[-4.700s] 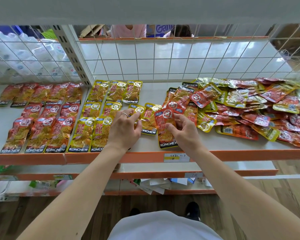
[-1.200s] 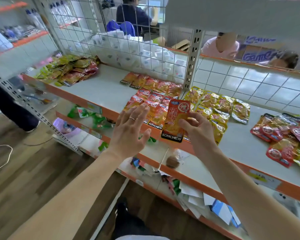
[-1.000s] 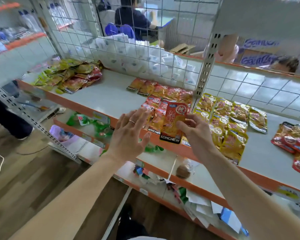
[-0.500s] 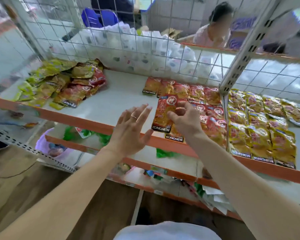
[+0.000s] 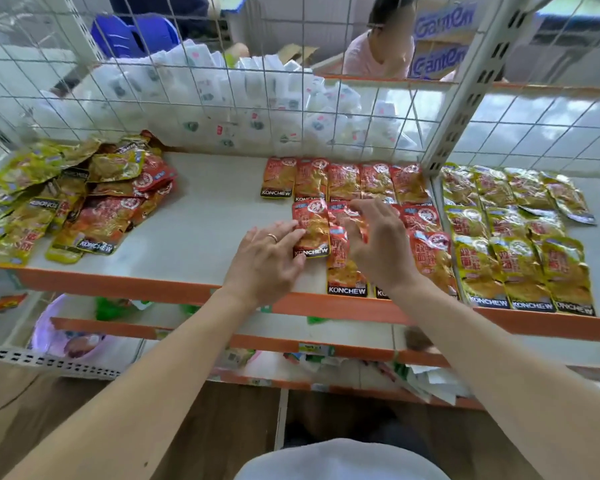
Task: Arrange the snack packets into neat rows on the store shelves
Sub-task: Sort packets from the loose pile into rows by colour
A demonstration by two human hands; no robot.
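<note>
At 9 o'clock on the shelf (image 5: 201, 216) lies a loose pile (image 5: 73, 199) of packets awaiting sorting. Our left hand (image 5: 267, 261), fingers spread and gripping nothing, presses the red packet (image 5: 310, 228) flat at its left edge, keeping the middle row square. At 3 o'clock of it, our right hand (image 5: 378, 244) hovers open over the red rows (image 5: 347, 180), apparently empty. Yellow rows (image 5: 513, 237) sit beyond.

My left hand (image 5: 264, 261) lies flat against a red packet (image 5: 311, 227) on the shelf (image 5: 201, 216); my right hand (image 5: 378, 247), fingers spread, covers its neighbours.
</note>
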